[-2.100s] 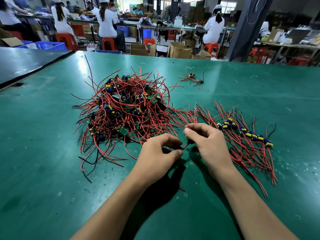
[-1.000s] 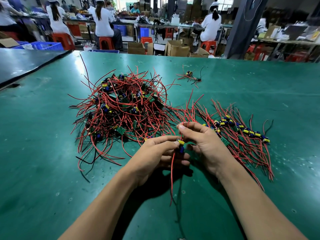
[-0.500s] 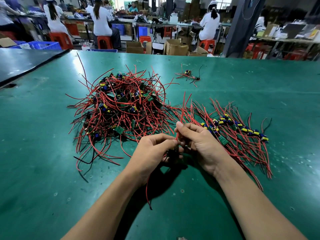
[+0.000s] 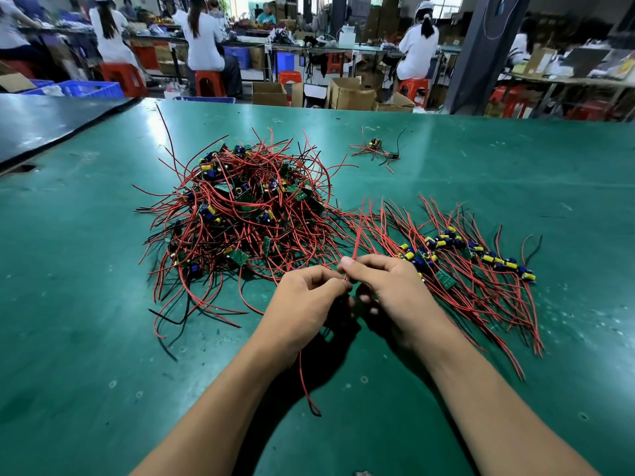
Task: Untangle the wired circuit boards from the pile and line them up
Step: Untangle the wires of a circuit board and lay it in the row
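A tangled pile of small green circuit boards with red and black wires point(image 4: 240, 214) lies on the green table point(image 4: 86, 304), left of centre. To its right runs a row of lined-up boards point(image 4: 474, 255), their wires fanned out. Between the two, my left hand point(image 4: 305, 304) and my right hand point(image 4: 391, 290) meet just above the table and hold one wired board. My right fingertips pinch its red wires point(image 4: 355, 242), which stand upward. Another red wire point(image 4: 305, 389) hangs down below my left hand. The board itself is hidden between my hands.
One separate wired board point(image 4: 376, 149) lies far back on the table. A dark table point(image 4: 41, 121) adjoins at the left. Beyond the far edge are cardboard boxes point(image 4: 350, 94), red stools and seated people in white at other benches.
The board with its blue and yellow parts, visible between my hands a second ago, is now hidden. The red wires in my right fingers point upward, and the hanging wire dangles under my left hand.
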A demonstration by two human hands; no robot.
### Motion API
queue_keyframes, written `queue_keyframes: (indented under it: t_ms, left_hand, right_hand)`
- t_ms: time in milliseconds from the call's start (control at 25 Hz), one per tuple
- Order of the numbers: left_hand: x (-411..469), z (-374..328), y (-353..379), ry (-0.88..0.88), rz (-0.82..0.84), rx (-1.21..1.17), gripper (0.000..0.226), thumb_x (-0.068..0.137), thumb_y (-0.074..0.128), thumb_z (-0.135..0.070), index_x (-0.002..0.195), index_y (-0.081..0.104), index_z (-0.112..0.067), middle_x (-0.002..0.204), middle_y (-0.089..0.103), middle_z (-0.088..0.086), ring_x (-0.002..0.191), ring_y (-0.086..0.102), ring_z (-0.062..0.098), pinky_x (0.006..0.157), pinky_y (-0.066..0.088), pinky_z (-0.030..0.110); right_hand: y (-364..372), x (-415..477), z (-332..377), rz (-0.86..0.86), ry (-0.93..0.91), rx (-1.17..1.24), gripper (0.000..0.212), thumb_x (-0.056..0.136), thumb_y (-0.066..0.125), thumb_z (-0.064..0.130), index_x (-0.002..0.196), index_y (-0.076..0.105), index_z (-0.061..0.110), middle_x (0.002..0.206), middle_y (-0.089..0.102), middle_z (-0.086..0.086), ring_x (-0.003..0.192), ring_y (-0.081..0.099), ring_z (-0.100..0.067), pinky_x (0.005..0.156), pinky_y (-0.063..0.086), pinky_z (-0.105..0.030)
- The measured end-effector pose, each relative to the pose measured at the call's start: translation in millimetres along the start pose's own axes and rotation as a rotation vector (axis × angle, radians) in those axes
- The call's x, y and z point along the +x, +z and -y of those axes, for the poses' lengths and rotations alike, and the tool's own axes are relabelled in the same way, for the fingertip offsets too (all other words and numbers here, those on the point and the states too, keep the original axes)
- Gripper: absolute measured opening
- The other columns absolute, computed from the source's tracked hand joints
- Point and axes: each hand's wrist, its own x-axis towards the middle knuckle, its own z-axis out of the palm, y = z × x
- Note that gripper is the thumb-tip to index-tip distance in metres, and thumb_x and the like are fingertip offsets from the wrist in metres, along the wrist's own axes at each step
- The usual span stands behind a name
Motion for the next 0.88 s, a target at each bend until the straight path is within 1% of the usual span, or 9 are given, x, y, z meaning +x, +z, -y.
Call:
queue_keyframes:
  t_ms: [120, 240, 320, 400, 520, 600, 680, 760, 880]
  left_hand:
    - [-0.8, -1.3, 0.3, -0.01, 0.036, -0.003, 0.013, 0.09, 0.06, -0.005, 0.079, 0.067, -0.003, 0.067, 0.071, 0.008, 0.058, 0.059, 0.018, 0.053, 0.048, 0.022]
    - [-1.8, -2.6, 0.0, -0.007, 0.082, -0.012, 0.015, 0.091, 0.06, -0.006, 0.079, 0.067, -0.008, 0.069, 0.071, 0.007, 0.063, 0.058, 0.021, 0.054, 0.047, 0.026]
    - [-1.7, -2.6, 0.3, -0.017, 0.089, -0.01, 0.014, 0.091, 0.06, -0.006, 0.079, 0.067, -0.008, 0.068, 0.071, 0.007, 0.063, 0.058, 0.022, 0.055, 0.047, 0.027]
    - [-1.6, -2.0, 0.8, -0.031, 0.068, -0.022, 0.015, 0.091, 0.06, -0.005, 0.078, 0.068, -0.007, 0.068, 0.071, 0.008, 0.06, 0.058, 0.021, 0.053, 0.048, 0.025]
    - [-1.2, -1.2, -1.1, -0.012, -0.003, -0.011, 0.017, 0.092, 0.06, -0.007, 0.08, 0.071, -0.003, 0.073, 0.071, 0.006, 0.06, 0.06, 0.017, 0.057, 0.048, 0.026]
    - [-1.3, -0.3, -2.5, 0.024, -0.033, 0.03, 0.019, 0.093, 0.059, -0.009, 0.082, 0.071, 0.001, 0.072, 0.07, 0.011, 0.059, 0.061, 0.016, 0.057, 0.05, 0.026]
    - [-1.7, -0.4, -2.0, 0.035, -0.029, 0.013, 0.02, 0.094, 0.059, -0.007, 0.084, 0.069, 0.007, 0.07, 0.07, 0.013, 0.056, 0.063, 0.014, 0.053, 0.052, 0.022]
    - [-2.5, -1.2, -1.1, 0.02, 0.0, -0.02, 0.021, 0.094, 0.059, -0.007, 0.084, 0.065, 0.01, 0.068, 0.069, 0.012, 0.055, 0.063, 0.015, 0.05, 0.052, 0.022]
    - [-3.8, -2.5, -0.4, 0.013, 0.067, 0.009, 0.02, 0.095, 0.06, -0.01, 0.081, 0.066, 0.004, 0.064, 0.068, 0.009, 0.052, 0.059, 0.016, 0.048, 0.048, 0.022]
  right_hand:
    - [-1.8, 6.2, 4.5, -0.075, 0.049, 0.156, 0.027, 0.096, 0.066, 0.026, 0.077, 0.073, 0.008, 0.057, 0.048, 0.004, 0.039, 0.033, -0.005, 0.032, 0.023, -0.015]
    - [-4.7, 7.9, 10.1, -0.059, 0.156, 0.357, 0.041, 0.101, 0.057, 0.03, 0.07, 0.072, 0.007, 0.055, 0.047, 0.004, 0.037, 0.031, -0.004, 0.031, 0.022, -0.015]
    - [-6.3, 8.9, 11.1, -0.048, 0.184, 0.415, 0.045, 0.101, 0.056, 0.031, 0.066, 0.073, 0.008, 0.056, 0.048, 0.003, 0.037, 0.031, -0.004, 0.031, 0.023, -0.015]
    - [-7.3, 8.6, 9.5, -0.029, 0.152, 0.342, 0.04, 0.099, 0.058, 0.034, 0.073, 0.073, 0.008, 0.058, 0.049, 0.004, 0.039, 0.032, -0.004, 0.032, 0.023, -0.015]
    - [-3.0, 4.6, 1.0, 0.07, 0.066, 0.076, 0.029, 0.089, 0.071, 0.039, 0.084, 0.075, 0.011, 0.062, 0.057, 0.004, 0.041, 0.04, -0.005, 0.035, 0.027, -0.016]
    - [0.7, 1.9, -5.3, 0.127, 0.05, -0.027, 0.024, 0.087, 0.075, 0.038, 0.087, 0.076, 0.013, 0.06, 0.059, 0.002, 0.042, 0.046, -0.007, 0.037, 0.031, -0.016]
    - [1.9, 1.6, -6.6, 0.109, 0.026, -0.035, 0.021, 0.09, 0.073, 0.034, 0.085, 0.078, 0.014, 0.056, 0.058, 0.004, 0.041, 0.046, -0.006, 0.036, 0.032, -0.016]
    - [1.1, 2.6, -4.0, 0.062, 0.001, 0.0, 0.022, 0.094, 0.07, 0.03, 0.081, 0.077, 0.014, 0.051, 0.054, 0.007, 0.038, 0.043, -0.004, 0.034, 0.03, -0.015]
    - [-6.8, 7.6, 3.2, -0.063, -0.021, 0.119, 0.026, 0.098, 0.063, 0.027, 0.081, 0.074, 0.01, 0.051, 0.04, 0.009, 0.037, 0.031, -0.002, 0.032, 0.023, -0.015]
